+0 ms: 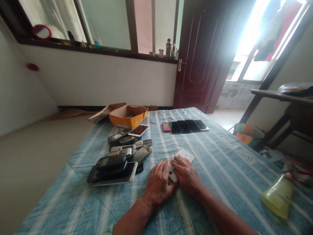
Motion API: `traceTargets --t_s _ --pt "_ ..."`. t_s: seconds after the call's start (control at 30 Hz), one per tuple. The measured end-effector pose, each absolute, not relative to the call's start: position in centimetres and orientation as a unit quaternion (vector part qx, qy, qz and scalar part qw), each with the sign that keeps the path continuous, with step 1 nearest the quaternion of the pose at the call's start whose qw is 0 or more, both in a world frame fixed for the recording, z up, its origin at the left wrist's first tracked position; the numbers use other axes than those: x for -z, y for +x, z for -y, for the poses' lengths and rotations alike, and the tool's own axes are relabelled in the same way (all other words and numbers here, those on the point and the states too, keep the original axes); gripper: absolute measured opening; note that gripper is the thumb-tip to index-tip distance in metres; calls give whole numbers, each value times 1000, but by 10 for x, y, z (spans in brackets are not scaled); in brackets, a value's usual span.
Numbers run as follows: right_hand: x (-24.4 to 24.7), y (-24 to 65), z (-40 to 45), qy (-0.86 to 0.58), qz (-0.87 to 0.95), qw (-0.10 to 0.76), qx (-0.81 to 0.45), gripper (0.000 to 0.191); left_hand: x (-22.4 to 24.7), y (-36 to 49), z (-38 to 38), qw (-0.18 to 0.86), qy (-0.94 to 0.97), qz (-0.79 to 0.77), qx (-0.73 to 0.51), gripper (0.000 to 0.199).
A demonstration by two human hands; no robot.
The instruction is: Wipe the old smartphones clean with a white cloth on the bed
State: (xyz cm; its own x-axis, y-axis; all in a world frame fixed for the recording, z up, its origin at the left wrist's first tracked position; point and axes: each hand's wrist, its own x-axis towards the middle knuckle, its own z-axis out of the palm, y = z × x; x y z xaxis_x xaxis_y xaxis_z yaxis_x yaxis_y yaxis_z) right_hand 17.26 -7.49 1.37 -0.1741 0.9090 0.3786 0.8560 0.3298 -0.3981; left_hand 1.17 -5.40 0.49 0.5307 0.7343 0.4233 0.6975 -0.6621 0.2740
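Observation:
A whitish phone [173,176] lies on the cloth between my two hands, partly covered by their fingers. My left hand [158,182] is closed along its left edge, fingertips bent in. From the right, my right hand [187,174] lies over it with its fingers curled down and touching it. Just beyond my right fingers, a second flat white piece [186,155], which looks like a phone's back, rests on the cloth. My fingers hide how the two pieces meet.
Left of my hands lies a pile of old phones [112,163], with a white-framed phone [139,130] behind. An orange box [129,117] stands open at the far edge. Several dark phones [186,126] and a pink item [166,127] form a row. A yellow translucent container [278,195] is right.

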Motion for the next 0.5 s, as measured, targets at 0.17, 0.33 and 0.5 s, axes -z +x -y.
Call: traceTargets --t_s 0.17,0.33,0.5 --pt "-13 186 62 -622 731 276 -39 38 -4 12 53 28 872 -413 -263 68" --pt "-11 197 58 -663 694 278 -10 37 -7 12 54 35 872 -420 -248 69" --pt "-11 182 73 -643 715 272 -17 37 -9 13 55 39 874 -419 -244 66"
